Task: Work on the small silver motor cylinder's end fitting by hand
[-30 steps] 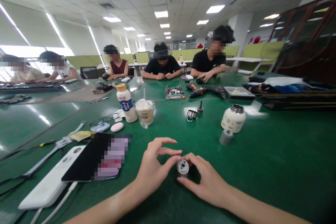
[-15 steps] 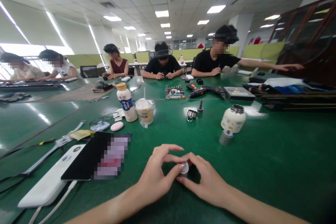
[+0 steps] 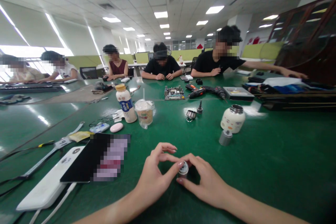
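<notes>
Between my two hands, just above or on the green table, is a small grey metal cylinder (image 3: 183,172) with a round silver top facing up. My left hand (image 3: 157,171) has its thumb and index finger at the cylinder's top rim, while its other fingers arch away. Thumb and index finger of my right hand (image 3: 207,182) grip the cylinder from the right. Its lower side is partly hidden by my fingers. Farther off to the right, a similar grey cylinder (image 3: 225,138) stands in front of a cream flask (image 3: 233,119) with a drawn face and no lid.
A steel cup-like part (image 3: 191,114) and a dark knobbed piece (image 3: 200,107) lie ahead. Beyond are a circuit board (image 3: 174,92) and power drill (image 3: 214,91). Left are a bottle (image 3: 126,104), iced drink (image 3: 144,113), tablet (image 3: 84,157) and white power bank (image 3: 48,182). Several people sit opposite.
My left hand's fingers have shifted slightly at the cylinder, showing more of its top. At the far right, a co-worker's outstretched hand has moved lower towards the piled items.
</notes>
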Tool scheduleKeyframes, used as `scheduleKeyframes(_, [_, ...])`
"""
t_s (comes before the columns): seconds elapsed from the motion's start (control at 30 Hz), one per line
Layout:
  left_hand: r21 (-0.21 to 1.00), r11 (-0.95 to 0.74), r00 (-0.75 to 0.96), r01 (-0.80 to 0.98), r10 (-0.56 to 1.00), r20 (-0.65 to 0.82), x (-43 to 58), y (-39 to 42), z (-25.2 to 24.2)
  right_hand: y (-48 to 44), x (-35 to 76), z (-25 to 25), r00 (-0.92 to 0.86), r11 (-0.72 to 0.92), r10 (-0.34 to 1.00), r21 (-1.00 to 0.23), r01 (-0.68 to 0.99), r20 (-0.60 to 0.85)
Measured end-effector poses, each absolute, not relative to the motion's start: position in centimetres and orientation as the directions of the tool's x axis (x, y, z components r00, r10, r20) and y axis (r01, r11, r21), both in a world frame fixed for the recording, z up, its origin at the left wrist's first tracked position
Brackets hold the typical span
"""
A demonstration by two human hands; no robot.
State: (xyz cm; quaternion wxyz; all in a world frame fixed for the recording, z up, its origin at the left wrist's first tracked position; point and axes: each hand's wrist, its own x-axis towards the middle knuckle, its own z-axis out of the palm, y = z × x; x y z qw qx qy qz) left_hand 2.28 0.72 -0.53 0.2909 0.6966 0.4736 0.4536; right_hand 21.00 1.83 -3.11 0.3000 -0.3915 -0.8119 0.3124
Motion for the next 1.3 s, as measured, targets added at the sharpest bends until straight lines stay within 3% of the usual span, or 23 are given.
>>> scheduleKeyframes(0.33, [0.819, -0.384, 0.175, 0.425, 0.923, 0.342, 3.0, 1.0, -0.5, 2.0, 21.0, -3.3, -0.510, 0.500, 0.825, -0.733, 0.461, 0.242])
scheduleKeyframes(0.63, [0.773, -0.426, 0.014, 0.470, 0.880, 0.476, 2.1, 1.2, -0.8, 1.9, 21.1, -3.1, -0.510, 0.489, 0.829, -0.741, 0.461, 0.230])
scheduleKeyframes(0.87, [0.724, -0.271, 0.109, 0.634, 0.959, 0.264, 0.2, 2.9, -3.2, 1.9, 21.1, -2.8, -0.510, 0.471, 0.835, -0.749, 0.466, 0.208])
scheduleKeyframes(1.03, [0.672, -0.275, 0.078, 0.688, 0.948, 0.308, 0.3, 3.0, -3.2, 1.8, 21.1, -2.9, -0.512, 0.474, 0.833, -0.747, 0.465, 0.210])
scheduleKeyframes(1.17, [0.733, -0.343, 0.018, 0.588, 0.911, 0.411, 0.9, 2.4, -1.8, 1.9, 21.1, -3.0, -0.513, 0.481, 0.831, -0.742, 0.467, 0.215])
scheduleKeyframes(1.3, [0.727, -0.459, 0.096, 0.510, 0.871, 0.483, 1.9, 1.4, -0.5, 1.9, 21.1, -3.2, -0.514, 0.491, 0.828, -0.735, 0.468, 0.225])
